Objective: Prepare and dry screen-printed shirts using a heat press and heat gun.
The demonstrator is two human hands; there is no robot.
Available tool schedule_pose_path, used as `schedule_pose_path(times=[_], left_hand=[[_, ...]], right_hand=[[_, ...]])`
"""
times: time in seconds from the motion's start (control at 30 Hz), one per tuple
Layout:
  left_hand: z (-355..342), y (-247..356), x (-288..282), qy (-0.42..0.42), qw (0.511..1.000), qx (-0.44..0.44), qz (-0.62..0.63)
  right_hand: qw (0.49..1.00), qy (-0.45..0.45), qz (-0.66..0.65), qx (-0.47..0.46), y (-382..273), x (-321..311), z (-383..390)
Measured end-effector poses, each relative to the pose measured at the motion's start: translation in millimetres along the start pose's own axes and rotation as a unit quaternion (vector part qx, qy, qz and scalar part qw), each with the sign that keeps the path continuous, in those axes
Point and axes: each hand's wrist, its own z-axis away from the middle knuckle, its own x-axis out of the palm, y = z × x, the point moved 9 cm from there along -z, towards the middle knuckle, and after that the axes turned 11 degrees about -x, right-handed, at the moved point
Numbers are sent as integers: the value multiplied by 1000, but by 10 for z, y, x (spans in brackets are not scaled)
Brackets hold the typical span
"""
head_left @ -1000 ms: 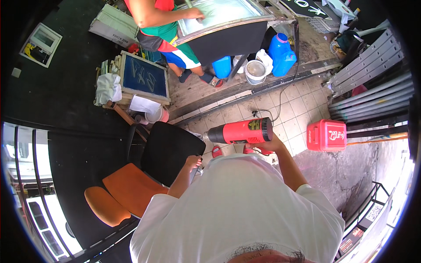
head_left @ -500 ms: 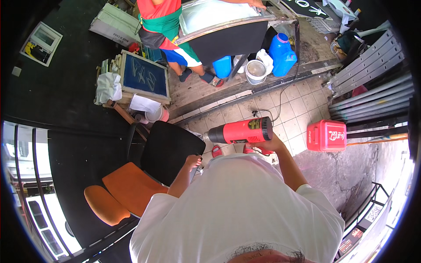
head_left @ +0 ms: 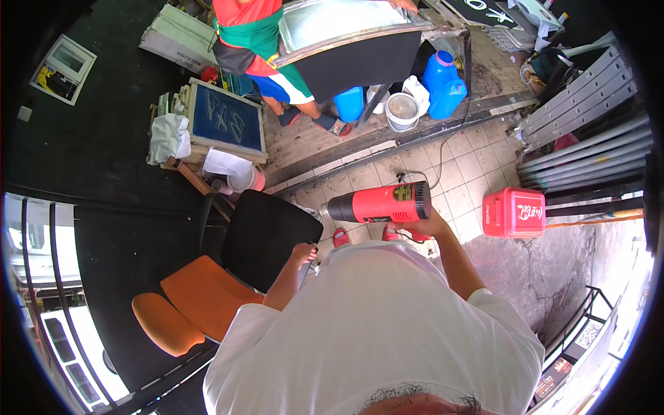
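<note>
My right hand (head_left: 427, 227) is closed round the handle of a red and black heat gun (head_left: 380, 202), held level with its metal nozzle pointing left and its cord hanging below. My left hand (head_left: 303, 254) has curled fingers beside the front edge of a black chair seat (head_left: 266, 235); what they grip is too small to make out. An orange chair (head_left: 206, 290) lies alongside, to the left. Red slippers (head_left: 340, 236) show on the tiles below the heat gun.
A co-worker (head_left: 252, 28) stands at a framed screen (head_left: 346, 24) on a raised wooden platform, with buckets (head_left: 402, 109) and blue jugs (head_left: 446, 90) beneath. At right are ladders (head_left: 574, 97), pipes (head_left: 588, 162) and a red cooler (head_left: 513, 211). Screen frames (head_left: 225, 117) stand at left.
The co-worker's arm has moved up and right to the screen's far edge since a second ago. My heat gun has risen very slightly; my hands otherwise hold the same pose.
</note>
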Motion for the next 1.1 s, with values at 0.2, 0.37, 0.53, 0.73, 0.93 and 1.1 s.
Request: schedule_pose_path(times=[0.2,0.37,0.53,0.73,0.93,1.1], left_hand=[[-35,-14,17,-9,1000,0,7],[-35,1,19,-7,1000,6,11],[-4,7,6,1,1000,5,11],[28,23,-8,-2,1000,8,9],[19,19,-6,-4,1000,6,9],[-13,-9,-8,-4,1000,-2,11]], right_hand=[[1000,-2,5,-6,-32,13,15],[1000,-11,21,-4,-59,33,21],[999,-2,43,17,-49,20,21],[998,4,65,25,-77,33,31],[998,4,55,19,-87,49,33],[999,0,33,5,-47,41,23]])
